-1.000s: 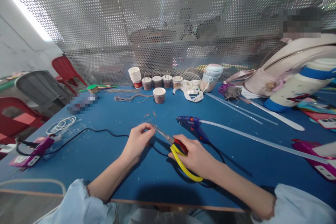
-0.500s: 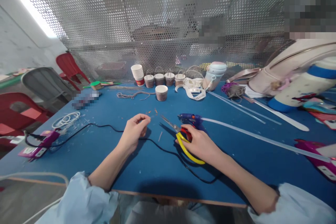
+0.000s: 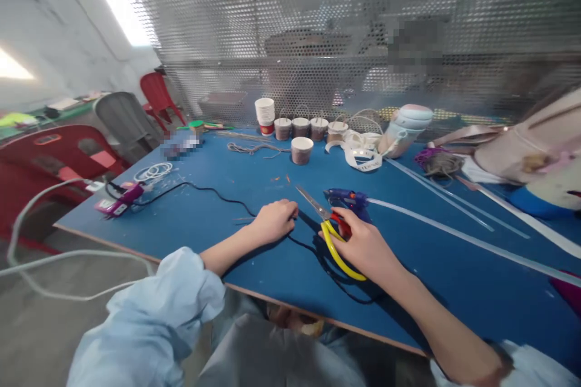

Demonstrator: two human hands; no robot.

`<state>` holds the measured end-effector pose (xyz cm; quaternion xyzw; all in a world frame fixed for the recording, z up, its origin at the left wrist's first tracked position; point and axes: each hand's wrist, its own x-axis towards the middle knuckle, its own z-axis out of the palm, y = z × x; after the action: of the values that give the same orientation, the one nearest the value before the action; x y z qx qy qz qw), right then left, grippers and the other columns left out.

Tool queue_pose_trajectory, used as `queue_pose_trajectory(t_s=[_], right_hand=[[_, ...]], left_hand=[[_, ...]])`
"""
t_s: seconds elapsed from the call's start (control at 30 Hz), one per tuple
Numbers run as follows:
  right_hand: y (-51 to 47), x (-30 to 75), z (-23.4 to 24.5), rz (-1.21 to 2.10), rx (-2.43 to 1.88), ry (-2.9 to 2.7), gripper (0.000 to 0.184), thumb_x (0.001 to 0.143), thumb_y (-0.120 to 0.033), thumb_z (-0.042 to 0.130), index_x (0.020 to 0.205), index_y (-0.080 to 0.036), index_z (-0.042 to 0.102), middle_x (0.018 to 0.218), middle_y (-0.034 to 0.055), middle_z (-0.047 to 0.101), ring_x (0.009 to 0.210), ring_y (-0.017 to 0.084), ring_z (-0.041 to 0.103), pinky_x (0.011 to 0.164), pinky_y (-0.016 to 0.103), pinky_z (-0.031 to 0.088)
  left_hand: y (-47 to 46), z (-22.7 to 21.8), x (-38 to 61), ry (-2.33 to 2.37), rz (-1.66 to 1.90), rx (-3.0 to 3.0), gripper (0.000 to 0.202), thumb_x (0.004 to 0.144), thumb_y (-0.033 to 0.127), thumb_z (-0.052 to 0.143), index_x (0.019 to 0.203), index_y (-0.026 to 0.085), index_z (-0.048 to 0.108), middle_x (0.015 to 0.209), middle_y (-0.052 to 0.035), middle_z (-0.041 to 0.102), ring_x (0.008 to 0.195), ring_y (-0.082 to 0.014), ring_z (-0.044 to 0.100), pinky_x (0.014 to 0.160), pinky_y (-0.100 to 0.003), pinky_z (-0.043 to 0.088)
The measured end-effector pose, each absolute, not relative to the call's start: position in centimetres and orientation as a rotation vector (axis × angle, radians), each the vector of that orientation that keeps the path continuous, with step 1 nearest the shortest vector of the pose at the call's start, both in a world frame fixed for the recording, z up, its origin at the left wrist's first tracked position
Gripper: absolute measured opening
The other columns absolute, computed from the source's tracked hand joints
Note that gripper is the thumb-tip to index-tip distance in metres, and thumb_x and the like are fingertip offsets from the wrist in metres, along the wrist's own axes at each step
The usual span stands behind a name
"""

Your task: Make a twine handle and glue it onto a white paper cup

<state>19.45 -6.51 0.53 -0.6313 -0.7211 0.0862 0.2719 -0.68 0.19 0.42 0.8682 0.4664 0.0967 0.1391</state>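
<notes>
My right hand (image 3: 363,242) grips a pair of scissors (image 3: 333,254) by its yellow and red handles, the blades angled up and left just above the blue table. My left hand (image 3: 276,221) is low over the table, left of the scissors, its fingers curled together; whatever they may hold is hidden. A black cord (image 3: 218,193) passes by that hand, and thin sticks (image 3: 244,219) lie beside its wrist. Just beyond the scissors rests a blue glue gun (image 3: 349,198) with a long clear glue stick (image 3: 431,219) in its back. Small orange-brown scraps (image 3: 287,179) lie ahead.
A small paper cup (image 3: 302,151) stands before a row of handled cups (image 3: 301,127) and a stack of white cups (image 3: 265,112). White ribbon (image 3: 363,158), a pale bottle (image 3: 406,127) and yarn (image 3: 442,163) lie rightward. A purple power strip (image 3: 120,201) sits at left.
The view has swung left. My left hand has come down to the table, closer to the scissors, where a thin short piece lay. My right hand still grips the scissors.
</notes>
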Motion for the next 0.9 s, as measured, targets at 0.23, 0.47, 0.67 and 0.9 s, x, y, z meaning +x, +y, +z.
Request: queue_pose_trajectory(t_s=[0.23,0.47,0.67,0.9], right_hand=[[-6.8,19.5,-0.3,0.037,-1.484,-2.018,0.046,0.083,-0.044,0.056,0.113,-0.010,0.060,0.080,0.0095,0.071,0.067,0.023,0.069,0.064,0.032,0.054],[-7.2,19.8,-0.1,-0.108,-1.393,-2.055,0.046,0.087,-0.044,0.051,0.113,-0.008,0.061,0.075,0.0085,0.070,0.060,0.020,0.067,0.056,0.028,0.053],[-7.3,19.5,-0.8,-0.231,-1.325,-2.105,0.043,0.090,-0.043,0.047,0.111,-0.008,0.062,0.078,0.0091,0.070,0.059,0.019,0.067,0.053,0.027,0.053],[-10.7,22.6,-0.4,-0.202,-1.283,-2.161,0.039,0.090,-0.041,0.047,0.117,-0.016,0.059,0.085,0.0065,0.072,0.061,0.017,0.069,0.052,0.025,0.055]], left_hand=[[2.0,1.8,-2.9,1.556,0.388,2.485,0.020,0.075,0.015,0.052,0.088,0.023,0.066,0.093,-0.0020,0.069,0.086,-0.0172,0.063,0.074,-0.026,0.048],[6.4,5.2,-17.3,2.311,0.556,2.146,0.018,0.085,0.016,0.052,0.099,0.016,0.064,0.104,-0.0099,0.067,0.100,-0.0237,0.060,0.086,-0.037,0.048],[7.5,3.9,-25.4,2.647,0.398,1.872,0.033,0.089,0.033,0.056,0.118,0.018,0.056,0.120,-0.0092,0.058,0.102,-0.0214,0.060,0.085,-0.042,0.052],[8.2,2.5,-25.2,2.669,0.389,1.896,0.034,0.090,0.033,0.056,0.119,0.017,0.056,0.120,-0.0098,0.058,0.102,-0.0218,0.060,0.085,-0.043,0.052]])
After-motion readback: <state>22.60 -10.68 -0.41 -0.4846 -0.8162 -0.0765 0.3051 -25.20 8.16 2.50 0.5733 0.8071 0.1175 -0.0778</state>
